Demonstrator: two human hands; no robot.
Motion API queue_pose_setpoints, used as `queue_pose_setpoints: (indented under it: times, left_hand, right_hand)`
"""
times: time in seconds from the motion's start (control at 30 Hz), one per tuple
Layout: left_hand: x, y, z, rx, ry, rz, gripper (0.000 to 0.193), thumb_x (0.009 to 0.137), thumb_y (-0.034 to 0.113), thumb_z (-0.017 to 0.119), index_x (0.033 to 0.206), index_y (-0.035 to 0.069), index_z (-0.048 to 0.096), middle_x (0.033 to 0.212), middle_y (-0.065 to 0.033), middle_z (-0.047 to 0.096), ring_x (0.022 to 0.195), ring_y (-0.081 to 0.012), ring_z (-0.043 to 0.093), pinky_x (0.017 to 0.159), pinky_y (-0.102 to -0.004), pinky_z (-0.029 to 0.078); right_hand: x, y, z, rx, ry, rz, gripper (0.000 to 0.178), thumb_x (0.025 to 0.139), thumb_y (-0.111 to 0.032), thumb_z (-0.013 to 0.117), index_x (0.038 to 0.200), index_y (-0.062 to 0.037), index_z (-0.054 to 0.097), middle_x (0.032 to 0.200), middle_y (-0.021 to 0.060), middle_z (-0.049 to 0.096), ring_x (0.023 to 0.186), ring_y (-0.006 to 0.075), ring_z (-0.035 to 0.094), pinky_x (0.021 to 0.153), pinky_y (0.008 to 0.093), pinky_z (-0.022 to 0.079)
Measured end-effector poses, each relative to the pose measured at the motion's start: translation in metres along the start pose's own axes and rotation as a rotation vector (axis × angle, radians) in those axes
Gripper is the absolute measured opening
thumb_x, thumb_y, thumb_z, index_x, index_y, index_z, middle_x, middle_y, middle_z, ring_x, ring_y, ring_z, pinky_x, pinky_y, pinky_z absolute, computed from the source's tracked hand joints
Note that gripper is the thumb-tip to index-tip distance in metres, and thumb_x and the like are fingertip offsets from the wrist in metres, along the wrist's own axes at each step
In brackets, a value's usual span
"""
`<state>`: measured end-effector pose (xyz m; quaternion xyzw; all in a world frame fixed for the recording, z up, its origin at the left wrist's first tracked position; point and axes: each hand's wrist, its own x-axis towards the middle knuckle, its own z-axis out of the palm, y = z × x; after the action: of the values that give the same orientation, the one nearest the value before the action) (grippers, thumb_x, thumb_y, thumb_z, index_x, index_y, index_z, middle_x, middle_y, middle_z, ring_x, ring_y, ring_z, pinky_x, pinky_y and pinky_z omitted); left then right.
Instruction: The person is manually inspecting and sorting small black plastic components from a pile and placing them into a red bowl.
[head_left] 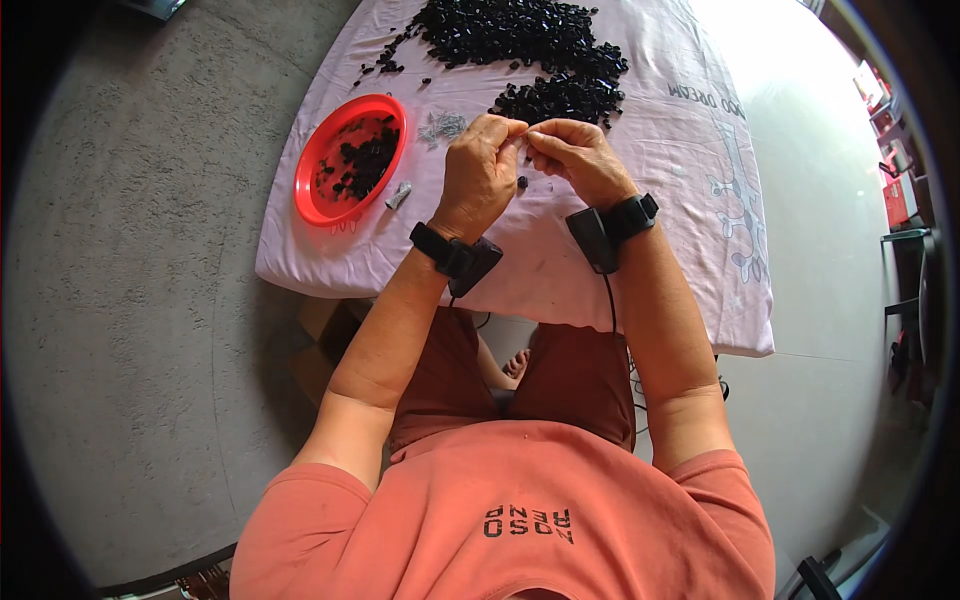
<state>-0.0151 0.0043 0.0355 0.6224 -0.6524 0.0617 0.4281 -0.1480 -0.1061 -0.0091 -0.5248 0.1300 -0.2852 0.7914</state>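
My left hand point(474, 180) and my right hand point(588, 165) meet over the table, thumbs and fingertips pinched closed close together. Whatever lies between the fingertips is too small to make out. Just beyond them spreads a large heap of small, shiny black pieces point(560, 95). A single black piece point(522, 183) rests on the cloth between my wrists. Left of my left hand lies a little cluster of thin, silvery-grey bits point(443, 127). Nearer to me is a small whitish, crumpled-looking tube point(398, 195). A round red basin point(301, 180) at the left holds more black pieces point(368, 165).
A pale pink printed cloth point(680, 270) covers the table, whose near edge runs just above my knees. Black boxes strapped to my wrists trail cables point(611, 300) toward my lap. A cardboard box point(325, 325) stands under the table's left side. Grey floor point(150, 250) lies to the left.
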Motion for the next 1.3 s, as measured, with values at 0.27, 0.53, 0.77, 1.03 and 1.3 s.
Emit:
queue_pose_setpoints:
  times: [0.27, 0.53, 0.77, 1.03, 1.3]
  left_hand:
    - [-0.009, -0.014, 0.000, 0.019, -0.138, -0.227, 0.013, 0.089, 0.004, 0.063, 0.100, 0.001, 0.068, 0.094, -0.0133, 0.069, 0.080, -0.0231, 0.068, 0.071, -0.0306, 0.053]
    - [-0.031, -0.014, 0.005, 0.015, -0.286, -0.256, 0.015, 0.081, 0.009, 0.066, 0.093, 0.001, 0.068, 0.085, -0.0111, 0.065, 0.072, -0.0218, 0.064, 0.069, -0.0320, 0.052]
    - [-0.034, -0.016, 0.008, 0.037, -0.309, -0.246, 0.019, 0.076, 0.012, 0.070, 0.092, 0.001, 0.067, 0.085, -0.0105, 0.063, 0.073, -0.0224, 0.063, 0.071, -0.0337, 0.052]
    - [-0.025, -0.016, 0.002, 0.012, -0.397, -0.259, 0.021, 0.075, 0.012, 0.068, 0.092, 0.001, 0.067, 0.086, -0.0102, 0.062, 0.075, -0.0223, 0.063, 0.073, -0.0335, 0.052]
    - [-0.030, -0.018, 0.002, -0.038, -0.350, -0.288, 0.015, 0.084, 0.010, 0.066, 0.096, 0.001, 0.066, 0.087, -0.0095, 0.065, 0.076, -0.0197, 0.064, 0.072, -0.0311, 0.052]
  right_hand:
    - [0.002, 0.000, -0.005, 0.000, 0.109, -0.062, 0.018, 0.093, -0.019, 0.066, 0.103, -0.0036, 0.070, 0.085, 0.0027, 0.068, 0.073, 0.0083, 0.063, 0.067, 0.0206, 0.050]
    - [0.008, 0.004, -0.018, 0.165, 0.171, -0.091, 0.016, 0.093, -0.018, 0.068, 0.103, -0.0054, 0.070, 0.086, 0.0028, 0.069, 0.073, 0.0075, 0.063, 0.066, 0.0204, 0.050]
    - [0.009, 0.003, -0.019, 0.161, 0.178, -0.090, 0.016, 0.093, -0.017, 0.067, 0.104, -0.0055, 0.070, 0.089, 0.0022, 0.070, 0.074, 0.0075, 0.064, 0.068, 0.0208, 0.051]
    - [0.009, 0.004, -0.015, 0.133, 0.178, -0.075, 0.018, 0.093, -0.019, 0.068, 0.105, -0.0058, 0.071, 0.088, 0.0019, 0.070, 0.075, 0.0074, 0.064, 0.068, 0.0207, 0.052]
    - [0.007, 0.002, -0.013, 0.085, 0.167, -0.042, 0.018, 0.095, -0.015, 0.064, 0.107, -0.0023, 0.069, 0.090, 0.0034, 0.069, 0.076, 0.0090, 0.063, 0.070, 0.0215, 0.052]
